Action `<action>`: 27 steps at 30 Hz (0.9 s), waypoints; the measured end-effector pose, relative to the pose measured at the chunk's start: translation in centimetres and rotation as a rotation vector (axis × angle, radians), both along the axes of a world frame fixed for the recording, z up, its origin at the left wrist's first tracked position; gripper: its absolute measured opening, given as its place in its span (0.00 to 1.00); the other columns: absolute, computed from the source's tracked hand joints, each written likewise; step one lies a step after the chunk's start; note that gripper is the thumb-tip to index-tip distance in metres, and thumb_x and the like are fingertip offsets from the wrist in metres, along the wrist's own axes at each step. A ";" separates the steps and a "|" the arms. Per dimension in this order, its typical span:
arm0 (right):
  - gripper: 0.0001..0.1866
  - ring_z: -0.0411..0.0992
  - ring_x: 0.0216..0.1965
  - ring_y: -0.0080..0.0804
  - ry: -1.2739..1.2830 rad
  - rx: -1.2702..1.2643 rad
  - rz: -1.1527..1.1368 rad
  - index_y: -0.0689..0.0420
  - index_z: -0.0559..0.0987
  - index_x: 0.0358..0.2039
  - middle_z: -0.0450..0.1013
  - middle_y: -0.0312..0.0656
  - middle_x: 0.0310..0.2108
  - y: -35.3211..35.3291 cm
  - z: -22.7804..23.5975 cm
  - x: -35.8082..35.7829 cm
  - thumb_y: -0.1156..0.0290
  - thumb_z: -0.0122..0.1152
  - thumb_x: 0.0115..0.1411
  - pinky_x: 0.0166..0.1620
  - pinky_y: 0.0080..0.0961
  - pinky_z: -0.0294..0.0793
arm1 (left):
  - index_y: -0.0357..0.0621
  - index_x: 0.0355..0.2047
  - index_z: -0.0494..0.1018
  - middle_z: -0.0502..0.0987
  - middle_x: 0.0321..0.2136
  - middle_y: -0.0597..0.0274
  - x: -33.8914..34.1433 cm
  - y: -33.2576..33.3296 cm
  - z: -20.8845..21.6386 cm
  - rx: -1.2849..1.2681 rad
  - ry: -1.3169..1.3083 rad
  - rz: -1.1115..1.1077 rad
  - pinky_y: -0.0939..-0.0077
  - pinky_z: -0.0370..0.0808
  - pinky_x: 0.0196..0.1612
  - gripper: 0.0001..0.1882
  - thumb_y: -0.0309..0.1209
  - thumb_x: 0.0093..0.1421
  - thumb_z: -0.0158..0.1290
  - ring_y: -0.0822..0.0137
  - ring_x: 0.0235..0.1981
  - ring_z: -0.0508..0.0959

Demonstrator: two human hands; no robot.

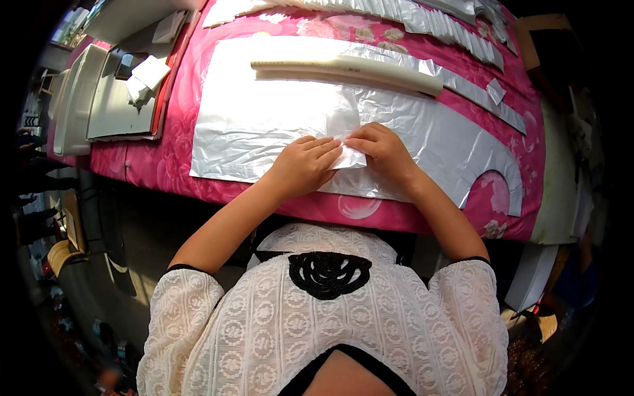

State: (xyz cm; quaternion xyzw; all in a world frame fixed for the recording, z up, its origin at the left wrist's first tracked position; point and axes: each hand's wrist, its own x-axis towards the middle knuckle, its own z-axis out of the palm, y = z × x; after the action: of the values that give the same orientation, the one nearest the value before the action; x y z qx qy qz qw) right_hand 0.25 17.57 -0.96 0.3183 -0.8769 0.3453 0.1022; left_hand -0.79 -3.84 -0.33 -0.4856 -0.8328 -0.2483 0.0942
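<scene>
A white plastic sheet (244, 132), folded over at its right end, lies on the near side of the table and shines in strong light. Beneath its right end spreads a silvery plastic bag (429, 138) with a rounded cut-out at its right end. My left hand (302, 164) rests flat on the folded sheet, fingers stretched out together. Right beside it, my right hand (386, 155) pinches the sheet's right edge between thumb and fingers. The two hands' fingertips nearly meet.
A cream-coloured pipe (350, 66) lies across the plastic behind my hands. Stacks of silvery plastic bags (396, 14) line the far side of the pink flowered tablecloth (158, 155). At left stand a white bin (78, 99) and a tray holding white paper pieces (150, 71).
</scene>
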 end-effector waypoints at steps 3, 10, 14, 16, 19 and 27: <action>0.17 0.70 0.37 0.37 -0.072 0.000 -0.001 0.54 0.79 0.32 0.74 0.38 0.32 0.1 -0.2 1.4 0.86 0.56 0.41 0.40 0.28 0.71 | 0.41 0.38 0.71 0.77 0.39 0.57 0.8 -0.6 0.0 -0.026 -0.051 -0.011 0.70 0.73 0.42 0.21 0.31 0.42 0.60 0.63 0.41 0.77; 0.08 0.69 0.20 0.23 -0.815 -0.201 -0.373 0.60 0.80 0.25 0.72 0.38 0.18 -0.9 2.9 -0.7 0.69 0.59 0.52 0.25 0.21 0.67 | 0.37 0.40 0.71 0.78 0.23 0.54 0.5 1.0 1.0 0.009 -0.518 0.414 0.70 0.74 0.33 0.17 0.32 0.50 0.55 0.60 0.26 0.79; 0.17 0.69 0.16 0.24 -0.931 -0.077 -0.409 0.64 0.79 0.20 0.71 0.41 0.13 -0.5 1.9 -3.7 0.60 0.61 0.50 0.24 0.22 0.67 | 0.30 0.52 0.62 0.77 0.21 0.55 -1.8 1.7 0.6 0.169 -0.769 0.607 0.80 0.73 0.29 0.29 0.31 0.52 0.56 0.68 0.23 0.79; 0.17 0.70 0.16 0.24 -0.995 -0.029 -0.385 0.63 0.79 0.20 0.72 0.40 0.13 -0.4 2.4 -4.5 0.60 0.62 0.50 0.24 0.21 0.68 | 0.28 0.54 0.58 0.78 0.21 0.55 -2.5 1.9 0.3 0.170 -0.847 0.629 0.80 0.73 0.29 0.32 0.31 0.52 0.56 0.68 0.22 0.78; 0.18 0.72 0.17 0.25 -1.073 -0.076 -0.367 0.64 0.79 0.18 0.72 0.40 0.13 -0.2 1.9 -5.3 0.60 0.62 0.49 0.23 0.21 0.69 | 0.20 0.54 0.53 0.77 0.18 0.56 -2.5 1.9 0.8 0.209 -0.802 0.575 0.74 0.74 0.27 0.38 0.31 0.49 0.57 0.62 0.21 0.79; 0.17 0.72 0.16 0.26 -1.066 -0.054 -0.362 0.64 0.79 0.17 0.72 0.41 0.13 -0.5 2.0 -5.5 0.61 0.60 0.49 0.24 0.21 0.70 | 0.29 0.58 0.50 0.59 0.54 0.42 -0.6 2.9 0.0 -0.051 -0.143 0.345 0.64 0.63 0.53 0.41 0.36 0.49 0.57 0.52 0.54 0.63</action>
State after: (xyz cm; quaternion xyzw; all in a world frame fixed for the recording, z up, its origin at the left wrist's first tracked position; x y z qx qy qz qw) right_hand -5.26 17.10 1.08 -0.0586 -0.8387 0.4576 -0.2894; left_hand -1.39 -0.93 -0.37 -0.3188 -0.9144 -0.2414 0.0635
